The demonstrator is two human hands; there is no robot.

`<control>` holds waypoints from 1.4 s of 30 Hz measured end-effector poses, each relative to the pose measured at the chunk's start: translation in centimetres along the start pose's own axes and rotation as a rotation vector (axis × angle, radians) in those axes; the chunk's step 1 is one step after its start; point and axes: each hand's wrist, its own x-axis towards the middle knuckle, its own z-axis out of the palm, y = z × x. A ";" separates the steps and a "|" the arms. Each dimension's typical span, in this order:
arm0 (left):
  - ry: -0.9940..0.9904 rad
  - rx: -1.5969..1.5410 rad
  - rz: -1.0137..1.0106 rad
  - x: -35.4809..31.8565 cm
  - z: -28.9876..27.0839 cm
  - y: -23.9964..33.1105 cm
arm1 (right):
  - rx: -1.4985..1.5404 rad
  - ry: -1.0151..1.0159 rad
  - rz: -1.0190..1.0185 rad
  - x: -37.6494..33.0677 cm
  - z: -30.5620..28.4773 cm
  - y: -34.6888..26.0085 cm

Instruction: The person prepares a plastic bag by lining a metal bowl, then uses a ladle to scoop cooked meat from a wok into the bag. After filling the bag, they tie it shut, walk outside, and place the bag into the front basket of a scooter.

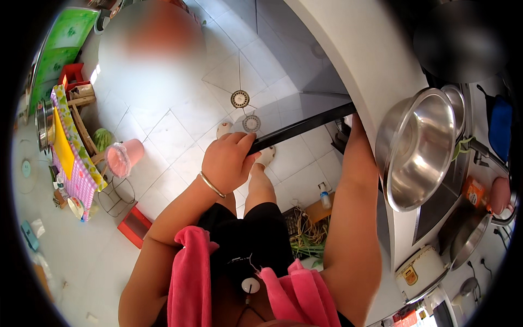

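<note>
My left hand (227,161), with a bangle on its wrist, is closed over the near end of a long black bar (305,127). This bar looks like the top edge of a pulled-out drawer or cabinet door below the counter. My right arm (353,201) reaches down beside the counter to the bar's far end. Only the wrist and a bit of my right hand (355,124) show there; its fingers are hidden. Dark items (340,139) lie behind the bar, too little seen to name.
Steel bowls (419,150) stand on the white counter (348,32) at right, near a lidded pot (419,272). Green onions (308,234) lie by my legs. At left are a pink bin (128,155), a watermelon (102,139) and a cloth-covered table (79,169). The tiled floor has a round drain (239,98).
</note>
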 end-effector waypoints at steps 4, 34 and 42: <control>-0.031 -0.015 -0.018 0.2 -0.3 0.3 | -0.075 -0.027 -0.001 0.6 0.3 0.8; -0.697 -0.879 -0.061 -0.3 21.6 16.5 | 0.512 0.455 1.066 -34.8 -34.9 7.4; -0.606 -0.593 0.058 6.3 29.6 22.1 | 0.749 0.331 1.114 -41.8 -40.9 4.6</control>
